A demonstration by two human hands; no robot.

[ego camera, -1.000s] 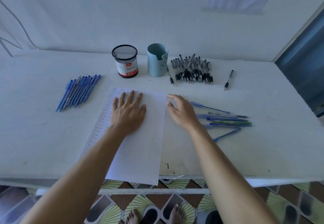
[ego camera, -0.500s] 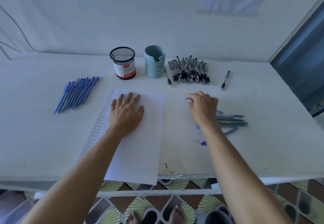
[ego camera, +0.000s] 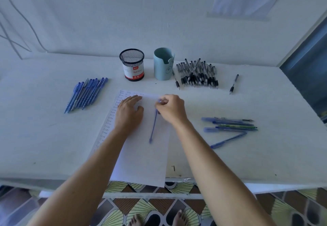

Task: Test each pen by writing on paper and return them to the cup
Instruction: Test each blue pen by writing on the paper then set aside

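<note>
Head view: the right hand (ego camera: 170,109) hides the far end of a blue pen (ego camera: 153,126), so the writing tip cannot be made out, and blur softens the thin barrel. Its fingers (ego camera: 163,100) are curled and pinch that far end. The rest of the pen slants back toward the person over the paper (ego camera: 141,158); contact with the sheet cannot be confirmed.

The left hand (ego camera: 130,113) lies flat on the paper with fingers straight and released, covering part of the small handwritten rows. The sheet's near edge overhangs the matte white table (ego camera: 53,146).

At the far side stands a cylindrical black mesh cup (ego camera: 131,64) with a red-and-white label. Just beside it is a smooth pale blue cup (ego camera: 163,66) with a notched rim. A heap of black pens (ego camera: 198,74) lies right of the cups, a row of blue pens (ego camera: 86,94) on the left, and a loose group of pens (ego camera: 230,124) near the right forearm.

Bare feet (ego camera: 155,220) on patterned floor tiles (ego camera: 177,202) are cut off at the lower edge.
</note>
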